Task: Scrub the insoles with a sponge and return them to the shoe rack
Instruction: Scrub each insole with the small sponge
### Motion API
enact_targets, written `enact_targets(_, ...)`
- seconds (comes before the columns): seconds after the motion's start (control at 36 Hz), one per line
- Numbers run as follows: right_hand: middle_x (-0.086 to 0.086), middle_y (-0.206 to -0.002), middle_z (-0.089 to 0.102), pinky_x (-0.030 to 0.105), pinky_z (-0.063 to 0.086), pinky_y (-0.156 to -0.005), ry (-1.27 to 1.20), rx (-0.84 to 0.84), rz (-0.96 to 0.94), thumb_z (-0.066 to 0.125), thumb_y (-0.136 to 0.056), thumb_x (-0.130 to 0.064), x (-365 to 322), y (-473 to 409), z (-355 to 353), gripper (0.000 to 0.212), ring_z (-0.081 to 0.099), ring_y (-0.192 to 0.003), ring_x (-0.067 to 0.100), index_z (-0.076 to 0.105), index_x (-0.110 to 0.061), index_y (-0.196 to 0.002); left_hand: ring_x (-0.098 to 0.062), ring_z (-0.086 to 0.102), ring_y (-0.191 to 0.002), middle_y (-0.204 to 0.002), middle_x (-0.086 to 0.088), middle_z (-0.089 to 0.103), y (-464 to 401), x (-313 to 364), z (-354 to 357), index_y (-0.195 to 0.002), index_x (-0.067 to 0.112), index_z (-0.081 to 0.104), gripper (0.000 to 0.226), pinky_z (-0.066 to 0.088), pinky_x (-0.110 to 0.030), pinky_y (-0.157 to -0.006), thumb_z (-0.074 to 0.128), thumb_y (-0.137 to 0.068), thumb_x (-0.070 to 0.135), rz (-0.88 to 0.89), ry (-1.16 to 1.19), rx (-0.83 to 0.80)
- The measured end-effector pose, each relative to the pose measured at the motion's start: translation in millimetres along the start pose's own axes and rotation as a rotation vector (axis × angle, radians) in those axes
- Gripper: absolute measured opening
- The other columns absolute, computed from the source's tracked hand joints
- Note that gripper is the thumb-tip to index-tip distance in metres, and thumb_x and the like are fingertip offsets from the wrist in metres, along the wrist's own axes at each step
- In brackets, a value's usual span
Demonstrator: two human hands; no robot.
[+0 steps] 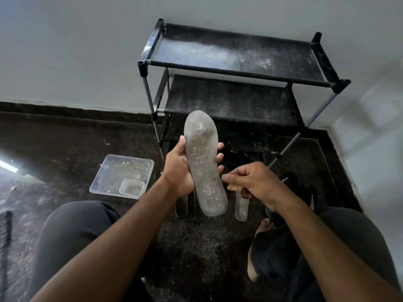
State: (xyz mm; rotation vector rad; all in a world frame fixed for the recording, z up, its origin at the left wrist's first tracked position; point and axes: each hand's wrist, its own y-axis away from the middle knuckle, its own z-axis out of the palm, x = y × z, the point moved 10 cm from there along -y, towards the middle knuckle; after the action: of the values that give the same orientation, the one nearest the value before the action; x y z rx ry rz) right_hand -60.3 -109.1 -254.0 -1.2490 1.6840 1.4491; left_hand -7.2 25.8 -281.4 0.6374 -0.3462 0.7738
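2 hands (181,168) (257,182), 1 insole (202,162), 1 sponge (234,187)

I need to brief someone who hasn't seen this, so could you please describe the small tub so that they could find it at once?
Start at the black shoe rack against the wall; on the floor to its left lies a clear square tray. The small tub sits inside the tray's near right corner, the only container within another.
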Motion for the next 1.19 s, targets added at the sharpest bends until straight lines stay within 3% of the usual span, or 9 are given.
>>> enact_targets(0.25, 0.007, -0.068, 0.071, 0.016, 0.045, -0.053, 0.043, -0.054, -0.003, 0.081, -0.086, -0.021, 0, 5, 13, 0.018, 0.059, -0.056, 0.005, 0.08, -0.004, -0.082, -0.033, 0.066, -0.113, -0.148, -0.02, 0.055, 1, -1, 5, -0.151, 0.012, 0.047, 0.078, 0.051, -0.051, -0.098, 0.02, -0.103, 0.068, -0.023, 0.008, -0.045)
enact_targets(0.36, 0.007, -0.065, 0.07, 0.016, 0.043, -0.049, 0.004, -0.093, 0.019, 0.081, -0.085, -0.018, -2, 9, 16, 0.017, 0.056, -0.052, 0.005, 0.08, -0.002, -0.081, -0.03, 0.066, -0.107, -0.147, -0.018, 0.057, 1, 3, 4, -0.149, 0.011, 0.049, 0.087, 0.053, -0.049, -0.094, 0.014, -0.1, 0.074, -0.012, 0.017, -0.044)
enact_targets(0.5, 0.009, -0.068, 0.07, 0.018, 0.044, -0.05, 0.021, -0.111, 0.037, 0.082, -0.083, -0.018, -1, 10, 18, 0.015, 0.058, -0.054, 0.007, 0.08, -0.006, -0.075, -0.031, 0.067, -0.11, -0.145, -0.017, 0.059, 3, 2, 2, -0.148, 0.01, 0.051, 0.081, 0.053, -0.05, -0.095, 0.015, -0.103, 0.068, 0.0, -0.026, -0.014)
enact_targets(0.72, 0.011, -0.068, 0.063, 0.019, 0.038, -0.044, -0.035, -0.095, 0.089, 0.083, -0.081, -0.018, 3, 8, 20, 0.015, 0.05, -0.049, 0.009, 0.08, -0.004, -0.076, -0.032, 0.068, -0.109, -0.145, -0.017, 0.059, -1, 4, -5, -0.143, 0.008, 0.055, 0.077, 0.056, -0.048, -0.088, 0.019, -0.105, 0.064, 0.012, 0.004, 0.021)
enact_targets(0.92, 0.009, -0.065, 0.058, 0.021, 0.032, -0.04, -0.103, -0.124, 0.152, 0.083, -0.081, -0.017, 6, 8, 24, 0.015, 0.041, -0.046, 0.011, 0.078, -0.007, -0.07, -0.033, 0.066, -0.122, -0.14, -0.014, 0.064, -5, 9, -14, -0.144, 0.007, 0.053, 0.079, 0.061, -0.044, -0.082, 0.02, -0.104, 0.066, 0.058, -0.099, 0.109)
enact_targets(1.03, 0.004, -0.057, 0.058, 0.019, 0.032, -0.039, -0.13, -0.145, 0.161, 0.081, -0.082, -0.013, 6, 8, 27, 0.015, 0.041, -0.042, 0.008, 0.076, -0.005, -0.071, -0.033, 0.07, -0.115, -0.14, -0.018, 0.063, -6, 9, -16, -0.148, 0.007, 0.049, 0.069, 0.062, -0.042, -0.075, 0.029, -0.107, 0.059, 0.053, -0.086, 0.124)
enact_targets(1.19, 0.005, -0.056, 0.058, 0.019, 0.03, -0.039, -0.162, -0.179, 0.169, 0.08, -0.083, -0.011, 8, 6, 30, 0.017, 0.039, -0.042, 0.009, 0.075, -0.004, -0.069, -0.028, 0.074, -0.084, -0.132, -0.026, 0.065, -6, 13, -12, -0.143, 0.011, 0.053, 0.064, 0.063, -0.039, -0.07, 0.029, -0.107, 0.058, 0.065, -0.124, 0.105)
